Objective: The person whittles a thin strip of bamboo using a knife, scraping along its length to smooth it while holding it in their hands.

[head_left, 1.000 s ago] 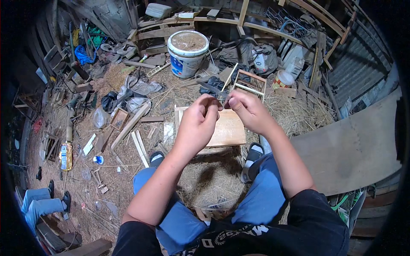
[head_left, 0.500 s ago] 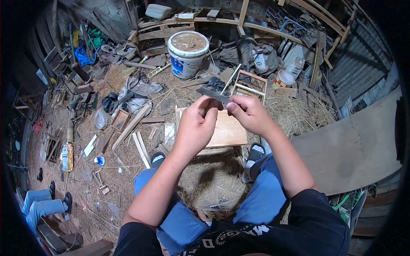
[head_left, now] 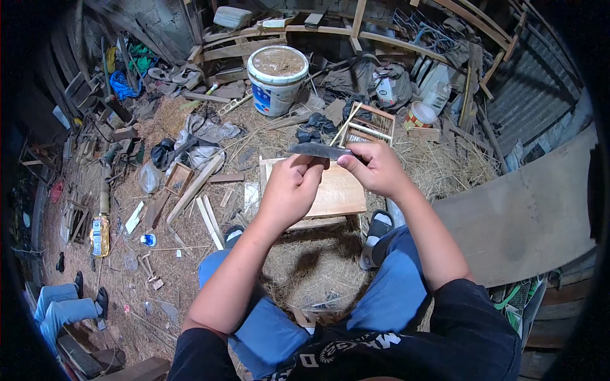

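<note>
A dark, flat-bladed knife [head_left: 316, 150] lies nearly level, pointing left, above a pale wooden board [head_left: 337, 193] that rests on a low wooden stand between my legs. My right hand [head_left: 372, 171] is closed on its handle end, thumb along the near side. My left hand [head_left: 293, 187] has its fingers curled just under the blade, touching or very close to it; what they hold, if anything, is hidden. A small slatted wooden frame [head_left: 370, 124] sits on the straw just beyond my hands.
A white bucket [head_left: 278, 92] and a painted tin [head_left: 420, 117] stand among scrap wood, bags and straw. A large grey-brown sheet [head_left: 515, 209] fills the right side. Another person's legs [head_left: 70, 311] show at the lower left. Wooden rails [head_left: 387, 44] run along the back.
The blade has swung from a downward diagonal to nearly level, its tip lower and further left. My right hand has shifted slightly. My left hand has moved very little.
</note>
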A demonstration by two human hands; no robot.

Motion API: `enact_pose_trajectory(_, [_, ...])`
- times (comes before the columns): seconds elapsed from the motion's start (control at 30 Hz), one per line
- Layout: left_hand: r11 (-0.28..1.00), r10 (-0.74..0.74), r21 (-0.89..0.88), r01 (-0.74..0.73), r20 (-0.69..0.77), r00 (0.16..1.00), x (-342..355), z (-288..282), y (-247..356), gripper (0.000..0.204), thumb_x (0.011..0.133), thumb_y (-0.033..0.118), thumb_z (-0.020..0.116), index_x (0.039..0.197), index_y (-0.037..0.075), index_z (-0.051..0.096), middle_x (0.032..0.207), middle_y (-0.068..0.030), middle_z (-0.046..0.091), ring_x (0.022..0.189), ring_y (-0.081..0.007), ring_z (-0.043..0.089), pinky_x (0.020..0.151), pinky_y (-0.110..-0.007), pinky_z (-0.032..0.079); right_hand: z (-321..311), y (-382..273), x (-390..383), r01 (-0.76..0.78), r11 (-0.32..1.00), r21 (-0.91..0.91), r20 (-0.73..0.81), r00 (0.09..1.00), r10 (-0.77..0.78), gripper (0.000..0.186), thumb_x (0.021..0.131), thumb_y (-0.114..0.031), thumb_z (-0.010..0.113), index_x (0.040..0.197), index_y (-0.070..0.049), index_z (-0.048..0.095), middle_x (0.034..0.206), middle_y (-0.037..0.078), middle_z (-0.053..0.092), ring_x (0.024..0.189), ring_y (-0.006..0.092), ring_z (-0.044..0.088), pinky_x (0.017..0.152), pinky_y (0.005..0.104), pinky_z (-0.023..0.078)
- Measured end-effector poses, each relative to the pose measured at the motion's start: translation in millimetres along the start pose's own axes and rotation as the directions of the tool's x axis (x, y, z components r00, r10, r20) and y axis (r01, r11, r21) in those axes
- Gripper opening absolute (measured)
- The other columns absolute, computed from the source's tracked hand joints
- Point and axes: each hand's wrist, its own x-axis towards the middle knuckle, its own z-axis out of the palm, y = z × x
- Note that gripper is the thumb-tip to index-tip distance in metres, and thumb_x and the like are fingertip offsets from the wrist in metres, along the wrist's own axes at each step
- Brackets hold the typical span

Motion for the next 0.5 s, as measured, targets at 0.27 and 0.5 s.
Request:
enact_pose_trajectory(0.27, [0.999,0.018,0.029,-0.017,-0.009,1.000,-4.6,4.8,0.5,0.018,0.099,0.012,0.055,0.100,-0.002,0.066,0.075,-0.0138,0.065,0.064,-0.0189,0.058,0.062,-0.034,0.045,-9.4,-4.3,-5.6,-0.005,0.996,-0.089,0.010,1.000,0.006,0.040,0.096,-0.038,0.069,0.083,-0.001,0.067,0.060,0.010,0.048,0.056,0.0150,0.047,0.052,0.0337,0.038])
enact_pose_trajectory(0.5, [0.971,-0.017,-0.239,0.018,0.008,1.000,6.5,14.8,4.0,0.024,0.107,0.018,0.049,0.091,0.003,0.057,0.068,0.0037,0.044,0.063,-0.0044,0.039,0.056,-0.025,0.034,-15.5,44.1,9.5,-0.036,0.990,0.133,-0.408,0.909,0.088,0.049,0.099,-0.049,0.063,0.093,-0.002,0.074,0.071,0.007,0.066,0.067,0.0135,0.059,0.063,0.0334,0.046])
